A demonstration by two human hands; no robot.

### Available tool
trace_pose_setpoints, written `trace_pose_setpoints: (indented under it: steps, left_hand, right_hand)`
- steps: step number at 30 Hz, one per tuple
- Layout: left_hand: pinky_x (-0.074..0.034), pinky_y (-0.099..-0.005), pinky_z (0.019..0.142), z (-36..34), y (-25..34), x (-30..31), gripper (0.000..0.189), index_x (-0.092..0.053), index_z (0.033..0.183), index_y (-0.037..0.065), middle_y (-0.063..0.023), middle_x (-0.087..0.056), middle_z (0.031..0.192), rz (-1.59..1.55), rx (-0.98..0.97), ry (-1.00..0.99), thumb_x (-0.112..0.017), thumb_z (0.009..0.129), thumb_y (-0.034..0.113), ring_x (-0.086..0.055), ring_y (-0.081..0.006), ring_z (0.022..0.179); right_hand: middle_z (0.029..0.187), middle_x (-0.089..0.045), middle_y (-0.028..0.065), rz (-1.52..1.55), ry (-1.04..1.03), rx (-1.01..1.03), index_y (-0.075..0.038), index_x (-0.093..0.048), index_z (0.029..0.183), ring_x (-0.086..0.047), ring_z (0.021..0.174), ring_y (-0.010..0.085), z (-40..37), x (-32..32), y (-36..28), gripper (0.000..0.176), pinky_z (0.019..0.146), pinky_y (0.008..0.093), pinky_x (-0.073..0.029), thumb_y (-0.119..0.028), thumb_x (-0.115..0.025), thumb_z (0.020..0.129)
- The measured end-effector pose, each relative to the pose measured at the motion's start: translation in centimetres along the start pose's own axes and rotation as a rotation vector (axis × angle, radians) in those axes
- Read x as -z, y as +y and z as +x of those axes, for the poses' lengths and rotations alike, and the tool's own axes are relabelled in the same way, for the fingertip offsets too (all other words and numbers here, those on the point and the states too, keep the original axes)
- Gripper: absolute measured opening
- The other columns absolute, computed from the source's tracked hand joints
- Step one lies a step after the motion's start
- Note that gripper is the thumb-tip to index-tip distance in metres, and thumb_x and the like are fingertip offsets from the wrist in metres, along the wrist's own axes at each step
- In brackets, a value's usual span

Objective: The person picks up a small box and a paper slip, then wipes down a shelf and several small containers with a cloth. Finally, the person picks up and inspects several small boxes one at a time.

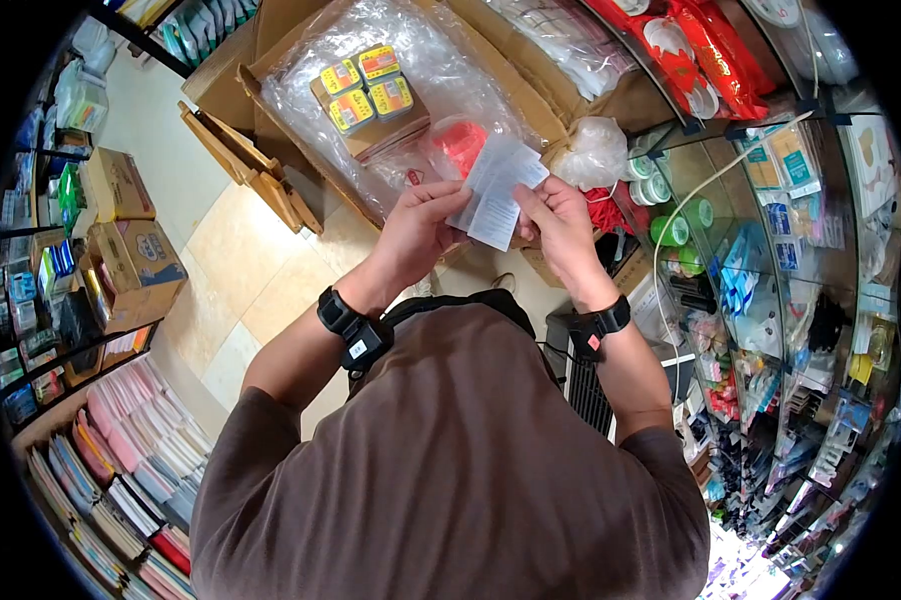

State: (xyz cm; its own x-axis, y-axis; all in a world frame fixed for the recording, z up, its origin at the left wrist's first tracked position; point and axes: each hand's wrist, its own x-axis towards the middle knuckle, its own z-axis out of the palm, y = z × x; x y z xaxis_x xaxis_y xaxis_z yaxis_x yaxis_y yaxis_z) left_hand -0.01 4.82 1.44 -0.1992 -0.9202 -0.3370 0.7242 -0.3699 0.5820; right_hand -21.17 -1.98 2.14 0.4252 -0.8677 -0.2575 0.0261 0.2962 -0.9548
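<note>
One printed paper (498, 205) is up in the air in front of me, gripped at both sides: my left hand (429, 215) closes thumb over fingers on its left edge, and my right hand (566, 225) pinches the other side. It is out and spread for reading, as I judge it, though I can't make out the lines. It looks thin and slightly see-through, creased, with one part lying at an angle to the rest; whether that's a fold or a second slip, I cannot tell.

Just beyond it, the large carton (252, 92) stands open, its stiff brown walls rough at the edges. Clear plastic (296, 62) lines it, glossy and crumpled into bright ridges. Inside, four small square packs with rounded corners (350, 111) are already grouped two by two, yellow labels up, on a smooth-sided brown box (407, 128). They sit uncovered, neither hand touching them, and the carton is not closed up. Something soft-looking and pinkish red (459, 147) shows beside that box, near the top of the paper, partly under film.

To the right of the carton, a cloudy white plastic bag (593, 152) bulges in a rounded, wrinkled lump, with a tangle of red strands (611, 208) just below it. Black straps (343, 315) circle my wrists, matte against the skin.
</note>
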Motion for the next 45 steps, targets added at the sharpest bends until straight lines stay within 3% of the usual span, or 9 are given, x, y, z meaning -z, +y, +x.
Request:
trace_pose_setpoints:
  steps: [9, 13, 19, 22, 26, 30, 36, 39, 45]
  left_hand:
    - [-0.058, -0.0449, 0.101, -0.4, 1.4, -1.0, 0.038, -0.058, 0.133, -0.012, -0.0232, -0.068, 0.128, -0.081, 0.003, -0.105, -0.049, 0.109, 0.016, -0.069, -0.0365, 0.116]
    - [-0.056, -0.0499, 0.105, -0.3, 1.3, -0.5, 0.039, -0.056, 0.134, -0.010, -0.0267, -0.065, 0.130, -0.085, -0.001, -0.120, -0.051, 0.108, 0.018, -0.067, -0.0405, 0.119]
    - [-0.057, -0.0494, 0.105, 0.0, 1.2, -0.3, 0.037, -0.058, 0.132, -0.009, -0.0237, -0.067, 0.129, -0.083, 0.001, -0.111, -0.052, 0.108, 0.018, -0.069, -0.0376, 0.117]
    - [-0.058, -0.0459, 0.100, 0.1, 0.9, -0.2, 0.034, -0.061, 0.129, -0.008, -0.0192, -0.069, 0.124, -0.087, -0.001, -0.036, -0.051, 0.108, 0.017, -0.071, -0.0298, 0.112]
    - [-0.060, -0.0435, 0.095, 0.5, -0.1, 0.6, 0.030, -0.064, 0.125, -0.005, -0.0134, -0.071, 0.117, -0.099, -0.015, 0.051, -0.053, 0.108, 0.017, -0.072, -0.0236, 0.105]
    - [-0.061, -0.0393, 0.087, 0.4, -0.5, 1.4, 0.026, -0.067, 0.121, -0.002, -0.0097, -0.071, 0.112, -0.043, -0.038, 0.200, -0.056, 0.106, 0.017, -0.072, -0.0206, 0.096]
    - [-0.048, -0.0266, 0.069, 3.1, -3.1, 8.8, 0.028, -0.074, 0.116, -0.002, -0.0003, -0.071, 0.092, 0.387, -0.299, 0.567, -0.062, 0.104, 0.020, -0.061, -0.0088, 0.079]
    - [-0.047, -0.0263, 0.068, 3.1, -2.9, 10.6, 0.028, -0.074, 0.118, -0.002, -0.0006, -0.071, 0.092, 0.423, -0.264, 0.582, -0.061, 0.105, 0.020, -0.060, -0.0089, 0.076]
    - [-0.061, -0.0328, 0.077, 2.2, -3.0, 10.6, 0.029, -0.064, 0.123, -0.006, -0.0104, -0.072, 0.109, 0.192, -0.064, 0.399, -0.053, 0.107, 0.016, -0.071, -0.0192, 0.088]
  right_hand:
    - [0.080, -0.048, -0.0004, 0.749, -0.167, 0.027, -0.005, -0.057, 0.104, -0.046, 0.069, 0.0099, 0.2, 2.2, 0.3, 0.010, 0.061, 0.0260, -0.039, -0.014, -0.057, 0.106]
    - [0.077, -0.042, -0.0008, 0.821, -0.257, 0.051, -0.004, -0.056, 0.104, -0.041, 0.065, 0.0114, 0.5, 3.0, 0.6, 0.012, 0.057, 0.0267, -0.035, -0.016, -0.058, 0.106]
    - [0.073, -0.050, -0.0020, 0.545, -0.010, -0.010, -0.003, -0.062, 0.113, -0.047, 0.062, 0.0098, 0.9, 3.3, 2.2, 0.016, 0.055, 0.0260, -0.038, -0.017, -0.057, 0.107]
    - [0.069, -0.057, -0.0046, 0.514, -0.111, -0.073, -0.005, -0.065, 0.110, -0.052, 0.056, 0.0065, 0.8, 1.9, 0.8, 0.012, 0.055, 0.0211, -0.042, -0.014, -0.062, 0.105]
    - [0.072, -0.064, -0.0018, -0.074, 0.043, 0.079, -0.001, -0.066, 0.106, -0.054, 0.056, 0.0046, 1.1, -0.7, 1.1, 0.011, 0.052, 0.0215, -0.041, -0.012, -0.064, 0.102]
    - [0.073, -0.066, 0.0005, -0.283, 0.070, 0.166, 0.002, -0.066, 0.102, -0.060, 0.058, 0.0076, 1.7, -2.7, 1.8, 0.012, 0.054, 0.0235, -0.047, -0.010, -0.066, 0.100]
    - [0.074, -0.067, 0.0027, -0.212, 0.041, -0.063, 0.003, -0.067, 0.102, -0.061, 0.059, 0.0097, 5.3, -2.4, 5.1, 0.013, 0.054, 0.0253, -0.048, -0.009, -0.066, 0.098]
    - [0.076, -0.067, 0.0024, -0.155, 0.030, -0.119, 0.001, -0.068, 0.103, -0.060, 0.060, 0.0094, 5.4, -2.2, 5.0, 0.013, 0.054, 0.0258, -0.048, -0.011, -0.065, 0.099]
    - [0.077, -0.065, -0.0010, 0.006, -0.069, -0.241, -0.004, -0.069, 0.105, -0.059, 0.061, 0.0076, 5.4, -2.2, 5.3, 0.013, 0.055, 0.0240, -0.048, -0.015, -0.064, 0.101]
